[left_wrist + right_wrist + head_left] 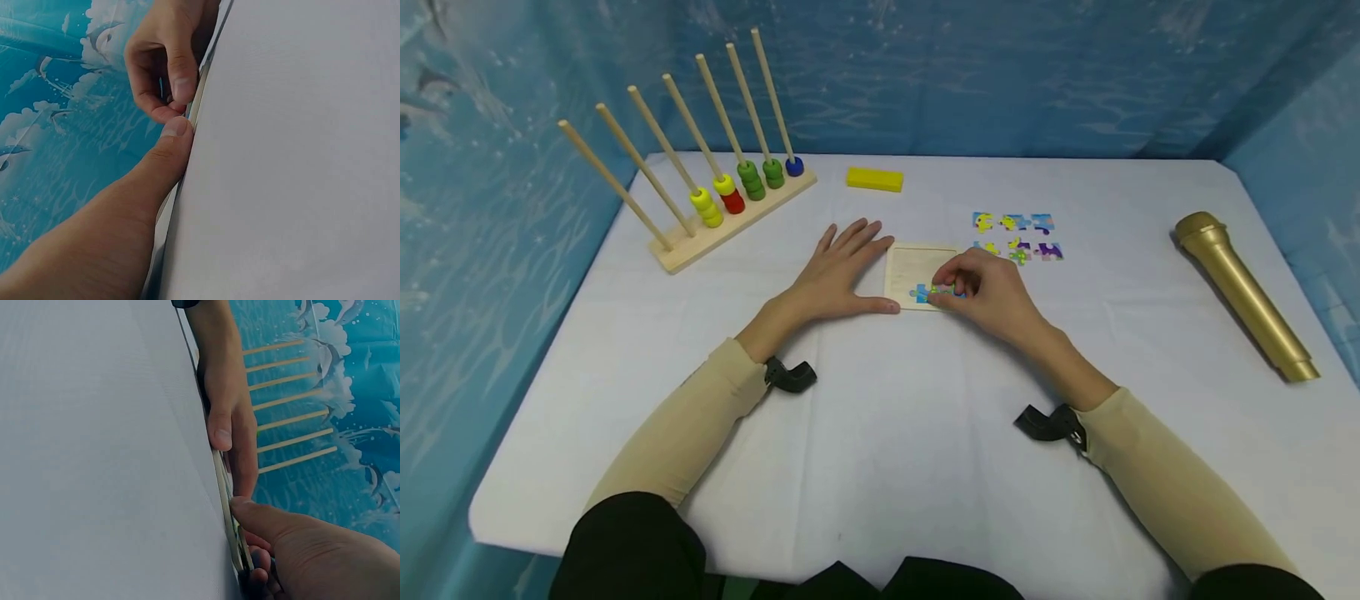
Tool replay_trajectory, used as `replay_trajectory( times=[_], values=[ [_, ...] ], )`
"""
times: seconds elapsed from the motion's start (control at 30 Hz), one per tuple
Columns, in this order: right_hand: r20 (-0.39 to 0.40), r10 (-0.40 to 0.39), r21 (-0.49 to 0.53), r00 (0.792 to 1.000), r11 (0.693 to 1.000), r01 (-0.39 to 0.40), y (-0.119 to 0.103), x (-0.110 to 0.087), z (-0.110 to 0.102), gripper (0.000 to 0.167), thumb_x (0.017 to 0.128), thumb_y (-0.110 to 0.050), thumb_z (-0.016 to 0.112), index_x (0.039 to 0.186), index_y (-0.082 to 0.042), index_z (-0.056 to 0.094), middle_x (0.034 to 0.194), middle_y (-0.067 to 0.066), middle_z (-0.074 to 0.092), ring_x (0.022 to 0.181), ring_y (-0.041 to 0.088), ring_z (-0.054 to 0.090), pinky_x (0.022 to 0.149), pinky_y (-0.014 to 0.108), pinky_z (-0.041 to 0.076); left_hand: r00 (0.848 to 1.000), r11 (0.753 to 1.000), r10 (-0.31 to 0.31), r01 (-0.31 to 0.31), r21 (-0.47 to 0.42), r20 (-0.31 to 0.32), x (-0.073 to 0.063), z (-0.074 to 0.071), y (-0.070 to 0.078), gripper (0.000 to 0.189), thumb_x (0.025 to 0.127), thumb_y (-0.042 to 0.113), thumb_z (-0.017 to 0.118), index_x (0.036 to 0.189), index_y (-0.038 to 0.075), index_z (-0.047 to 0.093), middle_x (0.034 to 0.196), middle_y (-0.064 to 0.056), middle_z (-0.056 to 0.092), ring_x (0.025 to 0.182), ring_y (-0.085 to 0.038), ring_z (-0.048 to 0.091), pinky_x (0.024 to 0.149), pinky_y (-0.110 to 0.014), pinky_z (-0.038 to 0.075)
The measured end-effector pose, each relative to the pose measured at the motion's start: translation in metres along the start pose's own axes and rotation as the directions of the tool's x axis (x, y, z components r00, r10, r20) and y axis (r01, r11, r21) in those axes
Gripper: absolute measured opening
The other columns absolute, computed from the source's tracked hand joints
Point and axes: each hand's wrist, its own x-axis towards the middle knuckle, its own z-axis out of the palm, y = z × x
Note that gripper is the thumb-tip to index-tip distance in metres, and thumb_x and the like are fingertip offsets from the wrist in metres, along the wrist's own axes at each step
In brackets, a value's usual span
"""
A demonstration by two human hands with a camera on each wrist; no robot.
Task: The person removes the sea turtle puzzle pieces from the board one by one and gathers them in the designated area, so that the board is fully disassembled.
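A small square wooden puzzle tray point(917, 261) lies flat on the white table. My left hand point(842, 279) is spread beside its left side, with the thumb and index fingertips at the edge. Over the tray's right part, my right hand point(992, 292) pinches a small colourful jigsaw piece point(943, 289) between thumb and fingers, which partly hide it. A blue jigsaw piece point(920, 293) shows at the tray's lower left. Several loose jigsaw pieces point(1043, 222) lie in two rows beyond my right hand. In the right wrist view, the tray point(224, 490) appears edge-on between both hands.
A wooden counting rack point(737, 218) with upright pegs and coloured rings stands at the back left. A yellow block point(875, 179) lies near the table's far edge. On the right rests a gold microphone-shaped object point(1251, 300). Blue curtains point(1000, 75) surround the table.
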Motion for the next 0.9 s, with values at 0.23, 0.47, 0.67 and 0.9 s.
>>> replay_trajectory(
  times=[0.23, 0.47, 0.67, 0.9],
  values=[
    [0.128, 0.074, -0.071, 0.989, 0.995, -0.066, -0.007, 0.004, -0.005, 0.028, 0.085, -0.021, 0.091, 0.103, -0.008, 0.075, 0.090, 0.006, 0.060, 0.082, 0.019, 0.053, 0.070, 0.026, 0.042, 1.000, 1.000, 0.001, -0.001, 0.014, 0.007, 0.002, 0.000, -0.001, 0.108, 0.083, 0.082, 0.067, 0.168, 0.025, 0.031, 0.177, -0.003, 0.018, 0.166, -0.023, 0.004, 0.131, -0.057, -0.003],
    [0.236, 0.160, -0.100, 0.959, 0.985, -0.140, -0.015, 0.013, -0.009, 0.026, 0.089, -0.019, 0.087, 0.103, -0.005, 0.071, 0.093, 0.010, 0.057, 0.086, 0.024, 0.051, 0.075, 0.031, 0.040, 1.000, 1.000, 0.002, -0.002, -0.001, 0.002, 0.001, 0.000, 0.000, 0.108, 0.083, 0.081, 0.068, 0.167, 0.024, 0.032, 0.177, -0.004, 0.019, 0.166, -0.023, 0.006, 0.131, -0.057, -0.002],
    [0.242, 0.185, -0.098, 0.953, 0.981, -0.165, -0.015, 0.015, -0.009, 0.025, 0.089, -0.018, 0.087, 0.103, -0.005, 0.071, 0.093, 0.010, 0.057, 0.086, 0.023, 0.051, 0.074, 0.030, 0.040, 1.000, 1.000, -0.001, 0.001, 0.001, 0.003, 0.001, 0.000, -0.001, 0.108, 0.083, 0.080, 0.069, 0.167, 0.025, 0.031, 0.177, -0.003, 0.018, 0.166, -0.023, 0.004, 0.132, -0.056, -0.003],
    [0.238, 0.174, -0.091, 0.956, 0.983, -0.156, -0.015, 0.015, -0.009, 0.024, 0.091, -0.018, 0.085, 0.103, -0.004, 0.070, 0.095, 0.011, 0.056, 0.086, 0.024, 0.051, 0.074, 0.031, 0.039, 1.000, 1.000, 0.001, -0.001, -0.003, 0.003, 0.001, 0.000, -0.001, 0.108, 0.083, 0.080, 0.069, 0.167, 0.024, 0.032, 0.177, -0.004, 0.019, 0.166, -0.024, 0.005, 0.131, -0.057, -0.002]
  ],
)
